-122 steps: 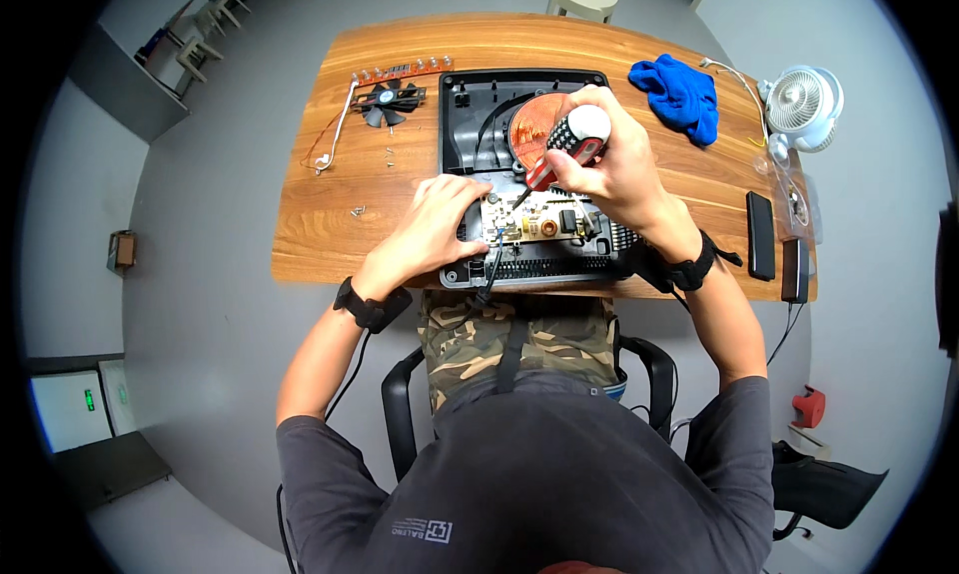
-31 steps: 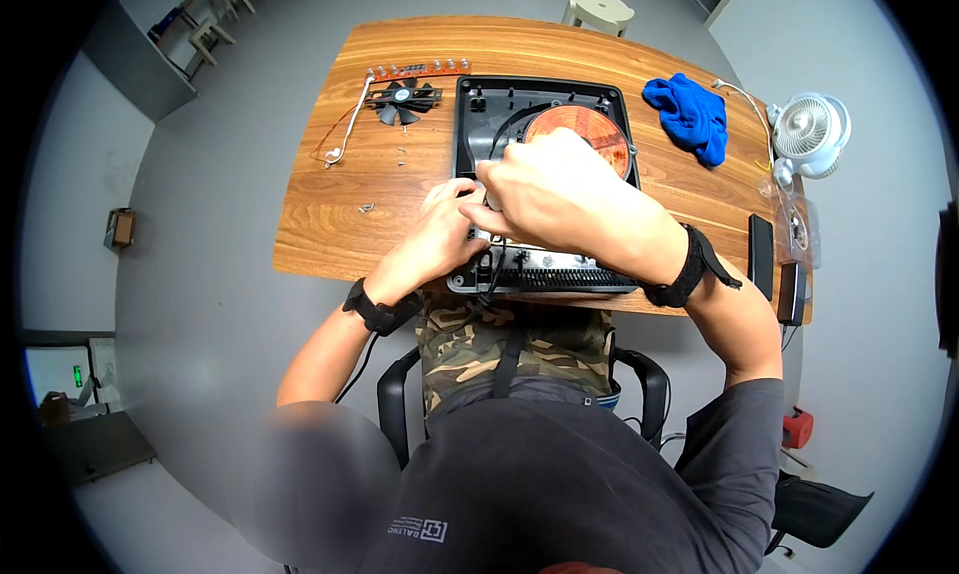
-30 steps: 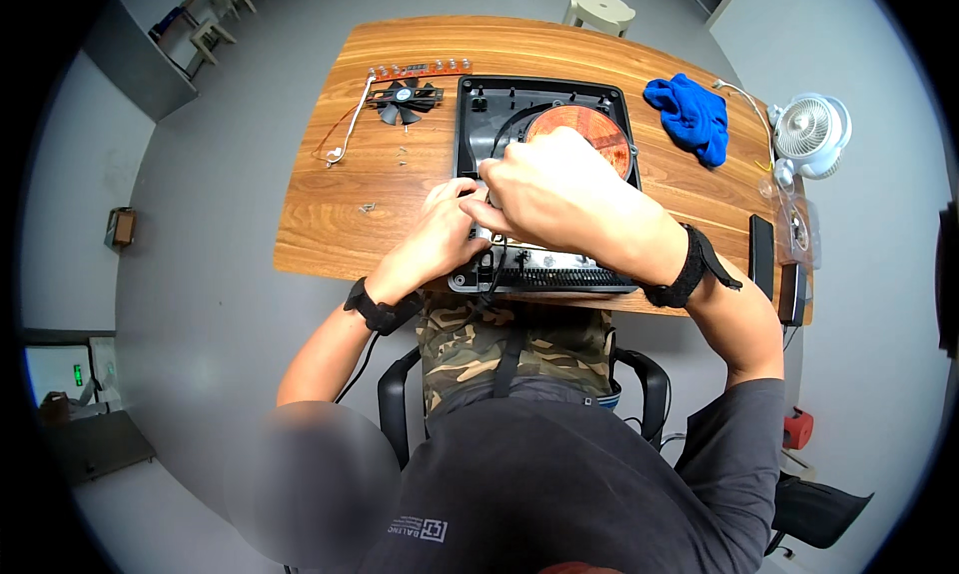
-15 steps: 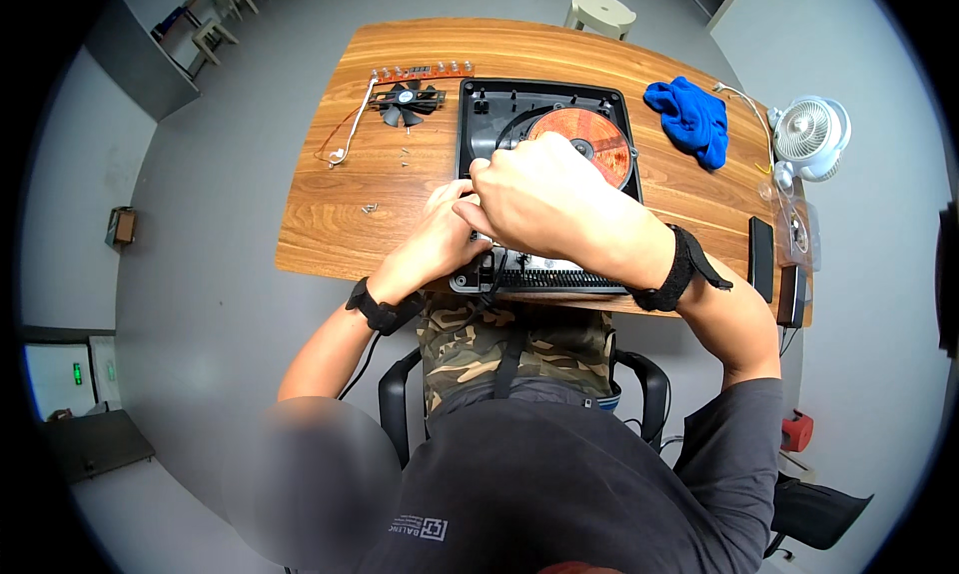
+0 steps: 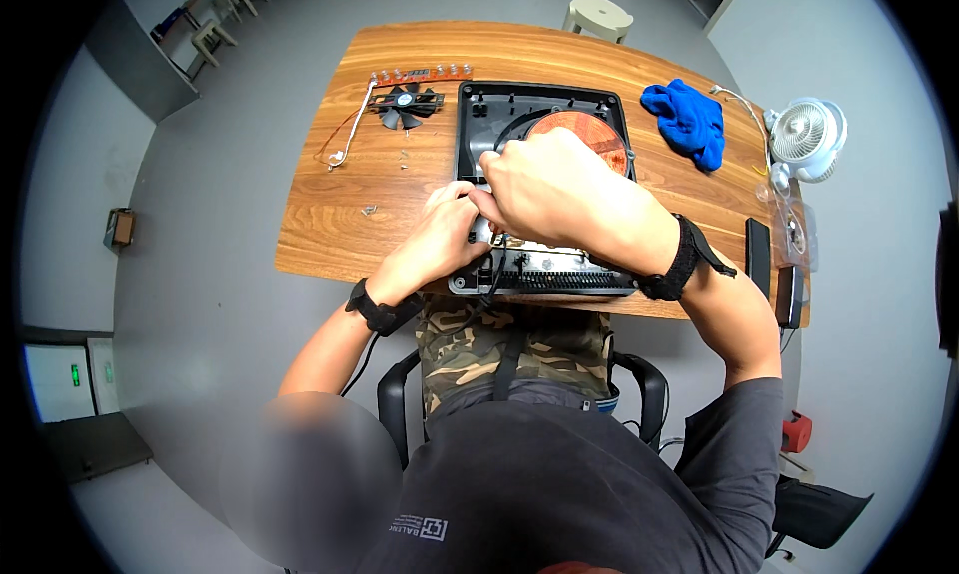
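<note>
The right hand (image 5: 554,189) curled over the black casing (image 5: 483,134) on the table (image 5: 335,219), the left hand (image 5: 445,229) lay bent-fingered at its left edge; what either held, I couldn't tell

Shows matt black plastic on casing (image 5: 479,144), coppery metal on coil (image 5: 591,130), smooth wood grain on tabletop (image 5: 340,209), matt weave on blue cloth (image 5: 687,119), smooth plastic on white fan (image 5: 802,134).

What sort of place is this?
Probably a small workshop or repair room, though I can't be sure. An opened black casing with a copper-coloured coil sits on a wooden table, and a black fan lies beside it.
</note>
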A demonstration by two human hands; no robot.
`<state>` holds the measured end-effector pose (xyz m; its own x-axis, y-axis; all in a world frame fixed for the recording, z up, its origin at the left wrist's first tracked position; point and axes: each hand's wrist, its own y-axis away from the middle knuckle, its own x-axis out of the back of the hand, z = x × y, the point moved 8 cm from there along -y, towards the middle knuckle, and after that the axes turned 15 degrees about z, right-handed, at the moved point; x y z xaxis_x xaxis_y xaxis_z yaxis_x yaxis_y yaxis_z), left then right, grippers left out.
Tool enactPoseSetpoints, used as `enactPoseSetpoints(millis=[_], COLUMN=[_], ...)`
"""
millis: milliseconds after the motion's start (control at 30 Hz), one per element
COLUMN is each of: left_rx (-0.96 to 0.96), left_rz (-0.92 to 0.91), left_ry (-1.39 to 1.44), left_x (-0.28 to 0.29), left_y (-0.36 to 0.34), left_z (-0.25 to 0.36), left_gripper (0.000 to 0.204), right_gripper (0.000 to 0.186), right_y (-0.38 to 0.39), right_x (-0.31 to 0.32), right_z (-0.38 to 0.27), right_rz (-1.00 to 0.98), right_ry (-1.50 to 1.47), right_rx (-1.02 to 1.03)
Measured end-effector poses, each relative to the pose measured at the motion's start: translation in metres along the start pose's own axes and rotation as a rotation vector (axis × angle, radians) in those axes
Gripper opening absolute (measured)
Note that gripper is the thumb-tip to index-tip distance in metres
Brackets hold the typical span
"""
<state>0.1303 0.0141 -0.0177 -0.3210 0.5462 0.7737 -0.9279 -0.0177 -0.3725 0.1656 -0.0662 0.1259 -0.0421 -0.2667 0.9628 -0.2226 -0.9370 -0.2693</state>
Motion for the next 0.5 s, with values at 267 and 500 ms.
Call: enactPoseSetpoints(millis=[267,500], left_rx=[0.018,0.003], left_rz=[0.01,-0.003], left_ry=[0.001,-0.011], left_x=[0.004,0.006], left_y=[0.0,0.0], left_z=[0.004,0.006], left_gripper=[0.062,0.061], right_gripper=[0.03,0.033], right_y=[0.008,0.002], right_x=[-0.001,-0.004], right_z=[0.0,0.002], right_rz=[-0.031,-0.069], right_ry=[-0.148,-0.06], right_rx=[0.045,-0.057])
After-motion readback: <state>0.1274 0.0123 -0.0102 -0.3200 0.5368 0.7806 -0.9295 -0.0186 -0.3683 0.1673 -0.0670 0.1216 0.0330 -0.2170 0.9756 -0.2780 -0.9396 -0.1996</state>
